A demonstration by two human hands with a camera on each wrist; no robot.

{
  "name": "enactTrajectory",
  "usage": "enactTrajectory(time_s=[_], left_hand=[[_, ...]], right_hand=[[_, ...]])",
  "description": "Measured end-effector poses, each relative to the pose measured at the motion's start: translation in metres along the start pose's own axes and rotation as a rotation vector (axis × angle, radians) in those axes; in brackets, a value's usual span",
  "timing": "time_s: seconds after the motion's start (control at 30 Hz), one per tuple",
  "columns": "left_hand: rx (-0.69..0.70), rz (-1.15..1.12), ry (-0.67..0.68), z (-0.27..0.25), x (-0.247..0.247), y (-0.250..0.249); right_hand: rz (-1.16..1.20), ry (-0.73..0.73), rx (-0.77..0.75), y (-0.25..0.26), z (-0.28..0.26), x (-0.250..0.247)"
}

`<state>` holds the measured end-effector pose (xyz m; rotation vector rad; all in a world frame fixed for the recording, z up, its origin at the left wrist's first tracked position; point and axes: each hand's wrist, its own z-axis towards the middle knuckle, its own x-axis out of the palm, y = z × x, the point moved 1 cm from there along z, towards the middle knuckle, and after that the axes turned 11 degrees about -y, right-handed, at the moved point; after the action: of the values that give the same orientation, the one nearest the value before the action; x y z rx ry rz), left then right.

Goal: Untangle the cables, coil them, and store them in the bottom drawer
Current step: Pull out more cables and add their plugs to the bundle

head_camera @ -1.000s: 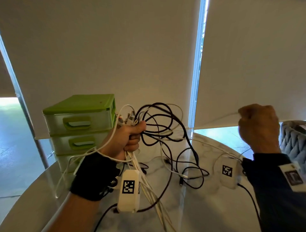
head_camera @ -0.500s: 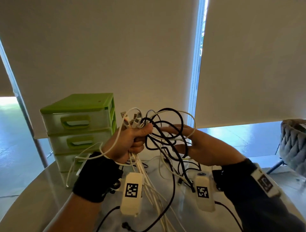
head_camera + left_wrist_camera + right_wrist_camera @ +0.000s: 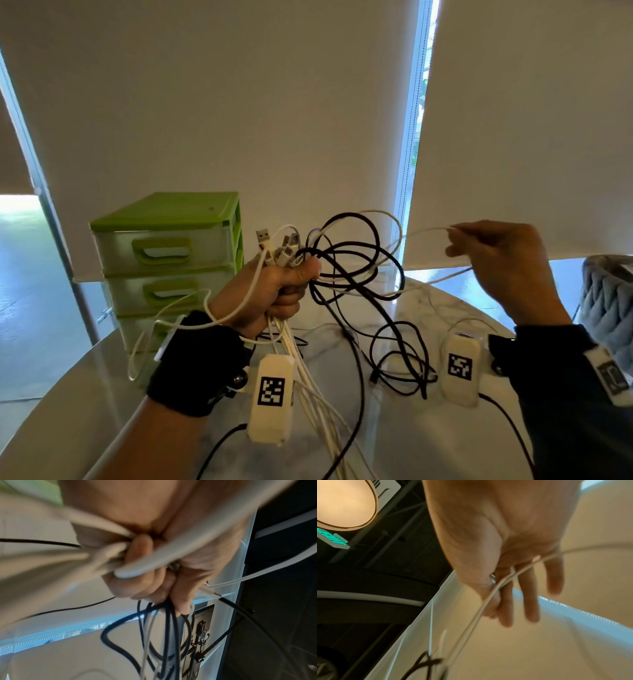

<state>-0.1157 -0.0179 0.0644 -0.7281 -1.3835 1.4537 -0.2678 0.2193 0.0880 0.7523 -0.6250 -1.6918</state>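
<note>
My left hand (image 3: 270, 294) grips a bundle of white and black cables in a fist above the table, with several USB plugs (image 3: 277, 245) sticking up out of it. Black cable loops (image 3: 352, 260) hang tangled to the right of the fist and trail onto the table. Off to the right, my right hand (image 3: 493, 260) pinches a thin white cable (image 3: 424, 231) between thumb and forefinger, drawn out from the tangle. In the right wrist view the white cable (image 3: 488, 599) runs across the fingers (image 3: 529, 601). The left wrist view shows the fist (image 3: 154, 574) closed round the cables (image 3: 164, 635).
A green three-drawer organiser (image 3: 168, 260) stands at the back left of the round marble table (image 3: 428, 445), all its drawers closed. A grey tufted chair (image 3: 606, 301) is at the right edge. Window blinds hang behind.
My right hand came in to the tangle beside the left fist, took a thin white cable, and has now moved out to the right with it. The left fist has stayed put.
</note>
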Motion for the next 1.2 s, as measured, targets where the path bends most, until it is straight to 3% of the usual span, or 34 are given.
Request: enactTrajectory(time_s=[0.1,0.2,0.3,0.37,0.43,0.53,0.67,0.8,0.97,1.2], left_hand=[[0.005,0.021,-0.006,0.0,0.003,0.001],[-0.034,-0.021,-0.027,0.001,0.0,0.001],[-0.058,-0.033,-0.05,0.001,-0.002,0.001],[-0.061,-0.019,-0.063,0.002,0.0,0.002],[-0.06,-0.003,-0.083,0.004,0.002,0.004],[-0.054,-0.003,-0.116,0.005,0.003,0.005],[-0.046,-0.03,-0.112,0.001,0.003,0.005],[0.001,0.053,-0.1,0.0,0.004,0.005],[-0.031,0.199,-0.056,-0.002,0.004,0.005],[-0.064,0.348,-0.015,-0.002,0.009,0.005]], right_hand=[[-0.233,-0.131,0.104,-0.008,0.003,0.002],[-0.312,-0.198,0.171,-0.015,0.006,-0.002],[-0.463,0.093,0.146,-0.018,0.006,-0.007],[-0.51,0.203,0.062,-0.007,0.004,-0.011],[-0.32,0.279,-0.012,0.015,-0.004,-0.013],[0.072,0.492,0.015,0.051,-0.024,-0.006],[0.052,0.446,-0.016,0.055,-0.038,0.019],[0.037,0.524,0.017,0.05,-0.04,0.025],[0.318,0.281,0.197,0.049,-0.036,0.025],[0.366,-0.047,0.124,0.05,-0.043,0.04]])
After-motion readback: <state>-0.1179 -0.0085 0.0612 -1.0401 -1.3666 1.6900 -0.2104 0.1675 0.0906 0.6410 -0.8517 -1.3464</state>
